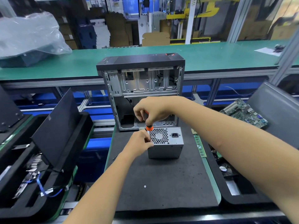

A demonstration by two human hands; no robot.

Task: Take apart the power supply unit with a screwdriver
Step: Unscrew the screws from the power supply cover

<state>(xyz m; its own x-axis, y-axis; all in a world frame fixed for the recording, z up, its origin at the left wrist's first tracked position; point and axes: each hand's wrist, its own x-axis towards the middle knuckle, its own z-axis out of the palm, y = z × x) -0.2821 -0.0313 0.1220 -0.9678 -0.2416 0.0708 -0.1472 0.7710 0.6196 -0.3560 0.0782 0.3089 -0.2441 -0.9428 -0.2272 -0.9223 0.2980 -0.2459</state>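
While R fingers grip screwdriver, PSU below.

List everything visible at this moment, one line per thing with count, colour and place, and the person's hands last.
power supply unit: one, grey metal, on the black mat, fan grille up
screwdriver: one, orange and black, upright at the unit's left edge
computer case: one, black with bare metal inside, open, behind the unit
black mat: one, centre of the bench
loose screw: one, silver, on the mat near the person
motherboard: one, green, at right
memory stick: one, green, along the mat's right edge
black trays: several, left and right, holding parts and cables
plastic bag: one, clear, far left on the green bench
left hand: steadies the shaft and unit
right hand: grips the screwdriver handle
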